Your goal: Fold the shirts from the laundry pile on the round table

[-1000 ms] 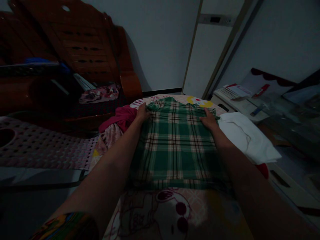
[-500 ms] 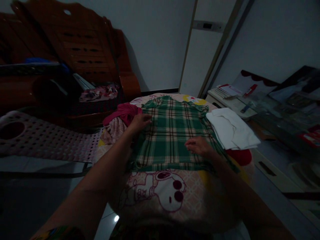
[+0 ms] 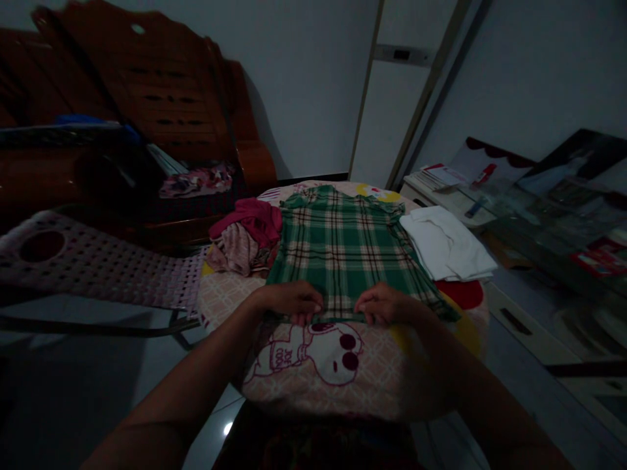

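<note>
A green plaid shirt [image 3: 337, 251] lies spread flat, its ruffled shoulder end at the far side and its hem toward me. My left hand [image 3: 298, 300] is at the near hem, left of the middle, its fingers curled closed on the cloth edge. At the same hem, a short way to the right, my right hand [image 3: 381, 303] has thumb and fingers pinched on the fabric. Under the shirt is a round table covered with a pinkish cartoon-dog cloth [image 3: 337, 398].
Crumpled magenta and pinkish clothes [image 3: 249, 228] lie on the table's left. Folded white cloth [image 3: 448, 245] lies on its right. A woven chair [image 3: 108, 261] stands left, before a wooden bench [image 3: 161, 85]. A glass-topped cabinet [image 3: 533, 222] is at the right.
Both hands have come down toward me to the near hem and closed on it. The left hand has left the shirt's left side and moved rightward.
</note>
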{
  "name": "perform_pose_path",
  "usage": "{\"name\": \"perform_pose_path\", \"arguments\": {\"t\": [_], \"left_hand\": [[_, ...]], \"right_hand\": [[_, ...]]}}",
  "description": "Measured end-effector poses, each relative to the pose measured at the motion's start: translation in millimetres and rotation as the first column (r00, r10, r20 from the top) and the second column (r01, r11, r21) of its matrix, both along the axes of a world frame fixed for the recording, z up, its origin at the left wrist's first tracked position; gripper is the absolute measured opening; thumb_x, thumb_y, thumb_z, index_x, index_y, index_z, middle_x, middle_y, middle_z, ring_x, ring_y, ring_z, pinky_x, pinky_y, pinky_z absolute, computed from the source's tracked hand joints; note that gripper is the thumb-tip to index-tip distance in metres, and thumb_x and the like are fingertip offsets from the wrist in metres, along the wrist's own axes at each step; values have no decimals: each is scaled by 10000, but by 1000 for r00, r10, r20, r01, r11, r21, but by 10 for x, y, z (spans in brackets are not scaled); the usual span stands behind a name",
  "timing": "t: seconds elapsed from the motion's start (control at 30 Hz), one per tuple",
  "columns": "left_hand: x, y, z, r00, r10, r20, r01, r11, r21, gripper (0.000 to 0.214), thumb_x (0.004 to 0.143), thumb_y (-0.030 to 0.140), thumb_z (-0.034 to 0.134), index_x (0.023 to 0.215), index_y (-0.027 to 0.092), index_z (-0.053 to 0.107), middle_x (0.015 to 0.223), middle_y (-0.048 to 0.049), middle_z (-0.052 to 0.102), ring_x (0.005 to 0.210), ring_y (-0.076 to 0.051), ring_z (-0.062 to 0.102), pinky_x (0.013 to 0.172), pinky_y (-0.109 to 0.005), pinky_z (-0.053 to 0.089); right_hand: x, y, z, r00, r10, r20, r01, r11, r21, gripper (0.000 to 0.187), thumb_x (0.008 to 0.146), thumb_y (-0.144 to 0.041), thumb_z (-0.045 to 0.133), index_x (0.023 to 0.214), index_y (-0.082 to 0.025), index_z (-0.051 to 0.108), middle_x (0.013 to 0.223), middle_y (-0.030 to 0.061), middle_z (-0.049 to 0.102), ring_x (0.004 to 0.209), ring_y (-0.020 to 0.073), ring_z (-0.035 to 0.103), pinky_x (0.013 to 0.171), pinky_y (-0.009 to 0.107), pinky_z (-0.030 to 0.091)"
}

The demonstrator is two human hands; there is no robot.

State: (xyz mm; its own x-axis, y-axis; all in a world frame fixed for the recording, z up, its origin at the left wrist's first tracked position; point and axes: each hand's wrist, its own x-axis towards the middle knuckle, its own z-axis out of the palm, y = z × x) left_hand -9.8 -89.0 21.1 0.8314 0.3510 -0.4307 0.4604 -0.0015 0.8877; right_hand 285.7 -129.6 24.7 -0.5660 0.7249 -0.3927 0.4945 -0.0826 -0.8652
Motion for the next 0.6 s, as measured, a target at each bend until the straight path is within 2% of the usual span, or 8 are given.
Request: {"name": "perform_pose_path", "arguments": {"t": [0.1, 0.23, 0.3, 0.43, 0.5, 0.6], "left_hand": [[-5, -48, -5, 999, -25, -39, 25, 1000, 8, 384, 863, 559, 638, 863, 176, 662, 632, 3, 640, 539, -130, 603, 492, -203, 442], [-61, 0, 35, 993, 112, -45, -100, 973, 209, 294, 840, 461, 663, 815, 169, 680, 601, 11, 606, 515, -124, 567, 493, -210, 416], [-66, 5, 23, 990, 139, 18, -138, 948, 287, 269, 841, 422, 664, 884, 161, 714, 636, 2, 621, 546, -122, 563, 518, -210, 405], [20, -31, -39, 989, 58, 137, -97, 949, 300, 318, 874, 386, 639, 1073, 159, 738, 746, -24, 676, 637, -132, 584, 579, -215, 408], [107, -39, -41, 989, 2, 148, -51, 943, 328, 285, 874, 352, 641, 1061, 164, 745, 795, -31, 704, 676, -137, 603, 614, -220, 418], [273, -47, 12, 991, -35, 133, -24, 910, 414, 193, 847, 267, 655, 994, 180, 744, 866, -27, 732, 753, -144, 638, 679, -226, 433]], "right_hand": [[-24, 24, 31, 997, -56, -48, 57, 998, 22, 337, 810, -466, 633, 912, -154, 708, 602, -6, 648, 403, 88, 492, 389, 196, 361], [-33, 84, -8, 985, -165, -50, 169, 979, 117, 269, 758, -414, 677, 874, -172, 702, 575, -22, 618, 427, 105, 522, 408, 210, 393], [-8, 77, -33, 984, -176, -7, 175, 973, 149, 220, 749, -377, 684, 840, -178, 706, 570, -17, 616, 457, 114, 547, 418, 208, 395], [115, 9, -37, 992, -122, 26, 121, 992, 26, 227, 789, -394, 652, 801, -171, 698, 577, 5, 643, 481, 124, 576, 439, 211, 411], [207, -18, -7, 982, -187, -18, 187, 982, -8, 270, 802, -433, 639, 822, -169, 690, 583, 6, 648, 467, 124, 571, 440, 217, 416], [342, -52, 52, 936, -343, -76, 348, 935, 67, 284, 768, -445, 671, 835, -169, 685, 614, 2, 655, 488, 121, 574, 462, 220, 426]]}}
